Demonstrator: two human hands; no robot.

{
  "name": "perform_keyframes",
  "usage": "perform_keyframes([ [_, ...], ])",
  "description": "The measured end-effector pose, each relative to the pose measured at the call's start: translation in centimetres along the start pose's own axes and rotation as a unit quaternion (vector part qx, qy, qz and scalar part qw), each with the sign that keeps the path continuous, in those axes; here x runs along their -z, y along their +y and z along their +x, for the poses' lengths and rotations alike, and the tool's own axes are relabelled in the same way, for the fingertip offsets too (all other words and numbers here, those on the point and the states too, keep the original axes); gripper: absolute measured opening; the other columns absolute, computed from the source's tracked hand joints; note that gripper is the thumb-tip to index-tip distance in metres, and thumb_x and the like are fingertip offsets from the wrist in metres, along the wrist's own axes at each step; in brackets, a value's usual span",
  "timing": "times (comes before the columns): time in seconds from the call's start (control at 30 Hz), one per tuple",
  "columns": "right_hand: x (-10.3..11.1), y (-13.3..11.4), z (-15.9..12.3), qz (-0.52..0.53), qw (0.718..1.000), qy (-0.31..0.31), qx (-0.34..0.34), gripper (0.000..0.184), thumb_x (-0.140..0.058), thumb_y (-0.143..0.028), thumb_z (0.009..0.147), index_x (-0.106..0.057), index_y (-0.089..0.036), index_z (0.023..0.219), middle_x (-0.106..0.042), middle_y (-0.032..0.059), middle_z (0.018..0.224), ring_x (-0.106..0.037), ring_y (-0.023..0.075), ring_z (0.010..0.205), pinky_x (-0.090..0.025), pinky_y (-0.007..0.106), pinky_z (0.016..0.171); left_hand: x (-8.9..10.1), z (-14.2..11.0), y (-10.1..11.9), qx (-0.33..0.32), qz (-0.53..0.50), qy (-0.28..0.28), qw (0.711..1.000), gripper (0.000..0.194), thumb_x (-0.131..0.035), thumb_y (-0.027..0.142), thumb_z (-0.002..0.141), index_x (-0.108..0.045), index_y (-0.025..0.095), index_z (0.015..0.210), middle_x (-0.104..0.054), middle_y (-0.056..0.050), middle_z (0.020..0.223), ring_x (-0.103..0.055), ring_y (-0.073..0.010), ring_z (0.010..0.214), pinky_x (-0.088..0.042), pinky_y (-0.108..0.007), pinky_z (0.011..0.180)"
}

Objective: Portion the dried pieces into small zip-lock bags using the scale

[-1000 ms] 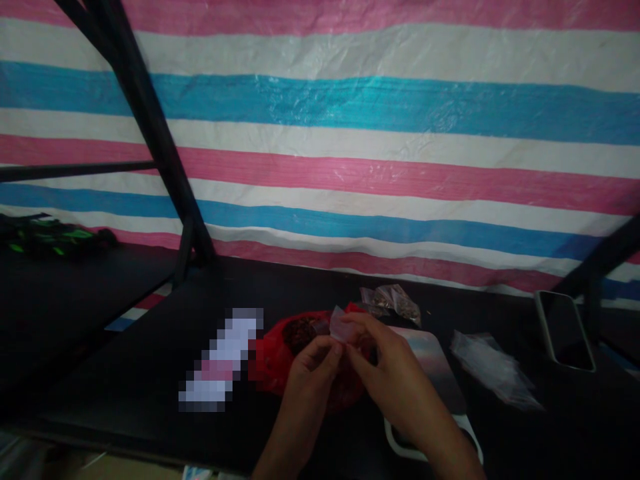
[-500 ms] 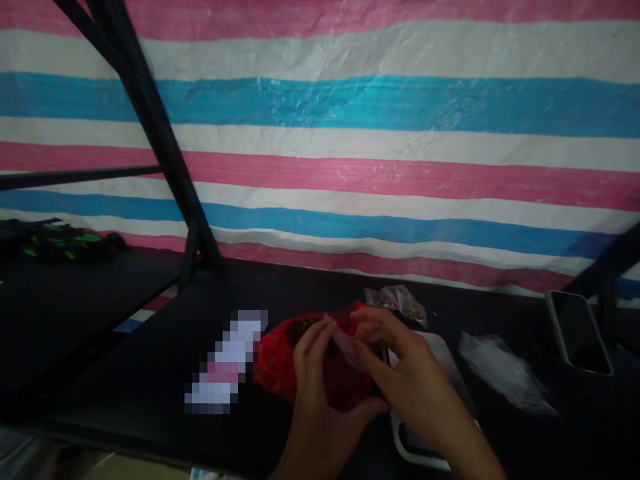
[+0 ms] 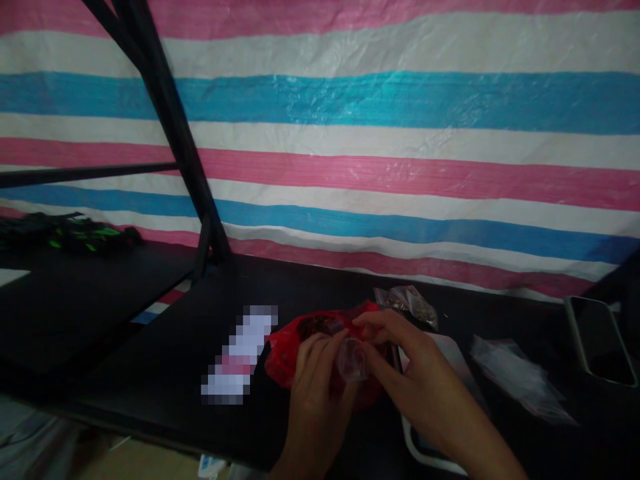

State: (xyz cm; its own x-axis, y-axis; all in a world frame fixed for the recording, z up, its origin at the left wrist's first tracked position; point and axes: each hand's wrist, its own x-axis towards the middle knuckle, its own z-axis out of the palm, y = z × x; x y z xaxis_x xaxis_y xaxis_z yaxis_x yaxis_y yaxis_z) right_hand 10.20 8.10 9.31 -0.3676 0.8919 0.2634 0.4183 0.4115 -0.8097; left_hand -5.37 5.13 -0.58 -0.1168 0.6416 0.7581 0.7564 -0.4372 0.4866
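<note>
Between my two hands is a small clear plastic bag (image 3: 353,360), its mouth spread into a round opening. My left hand (image 3: 317,383) pinches it from the left, fingers bent. From the right, the fingertips of my right hand (image 3: 407,357) hold its other edge. Right behind and beneath the hands lies an open red plastic bag (image 3: 285,360) with dark small pieces (image 3: 315,325) inside, too dim to name. Under my right forearm sits a flat, pale-rimmed device (image 3: 453,350), partly hidden.
Small filled zip bags (image 3: 410,303) lie behind the red bag. To the right are a stack of flat clear bags (image 3: 520,377) and a phone (image 3: 600,340). A blurred-out paper (image 3: 240,353) lies left on the black table (image 3: 175,373). A black metal post (image 3: 175,127) rises at left.
The clear bag's mouth has widened from a flat, slanted shape to a round opening facing me. The whole view has shifted slightly, with things appearing farther right.
</note>
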Motion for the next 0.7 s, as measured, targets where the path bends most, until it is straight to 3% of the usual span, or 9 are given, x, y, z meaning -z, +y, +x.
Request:
perform_keyframes([
  [0.13, -0.1, -0.2, -1.0, -0.040, 0.994, -0.099, 0.023, 0.047, -0.054, -0.005, 0.092, -0.077, -0.033, 0.121, -0.072, 0.0032, 0.127, -0.071, 0.0192, 0.113, -0.057, 0.032, 0.101, 0.4, 0.0, -0.8, 0.010, 0.008, -0.005, 1.000, 0.044, -0.068, 0.020, 0.097, -0.059, 0.026, 0.139, -0.076, -0.008, 0.122, -0.066, -0.0281, 0.115, -0.059, -0.043, 0.097],
  [0.2, -0.3, 0.0, -1.5, -0.072, 0.990, -0.115, 0.029, 0.054, -0.055, -0.002, 0.087, -0.077, -0.035, 0.124, -0.071, 0.0033, 0.132, -0.070, 0.0207, 0.117, -0.057, 0.032, 0.102, 0.7, 0.0, -1.0, 0.010, 0.004, -0.019, 1.000, 0.046, -0.070, 0.021, 0.096, -0.060, 0.026, 0.140, -0.075, -0.008, 0.124, -0.067, -0.0284, 0.116, -0.058, -0.044, 0.099],
  [0.47, -0.6, 0.5, -1.3, -0.204, 0.976, -0.071, -0.001, 0.053, -0.059, -0.003, 0.089, -0.079, -0.037, 0.124, -0.069, 0.0051, 0.122, -0.069, 0.0267, 0.112, -0.055, 0.042, 0.098, 1.1, 0.0, -0.8, -0.035, 0.035, -0.033, 0.998, 0.051, -0.065, 0.018, 0.097, -0.057, 0.024, 0.147, -0.073, -0.010, 0.131, -0.064, -0.0279, 0.122, -0.053, -0.043, 0.107],
  [0.7, 0.9, 0.2, -0.8, -0.179, 0.982, -0.052, 0.009, 0.034, -0.061, -0.012, 0.097, -0.084, -0.035, 0.107, -0.075, 0.0023, 0.109, -0.071, 0.0232, 0.101, -0.053, 0.038, 0.092, 1.2, 0.1, -1.5, -0.018, 0.012, -0.048, 0.999, 0.049, -0.061, 0.018, 0.099, -0.058, 0.026, 0.147, -0.074, -0.010, 0.129, -0.066, -0.0276, 0.118, -0.054, -0.046, 0.105],
])
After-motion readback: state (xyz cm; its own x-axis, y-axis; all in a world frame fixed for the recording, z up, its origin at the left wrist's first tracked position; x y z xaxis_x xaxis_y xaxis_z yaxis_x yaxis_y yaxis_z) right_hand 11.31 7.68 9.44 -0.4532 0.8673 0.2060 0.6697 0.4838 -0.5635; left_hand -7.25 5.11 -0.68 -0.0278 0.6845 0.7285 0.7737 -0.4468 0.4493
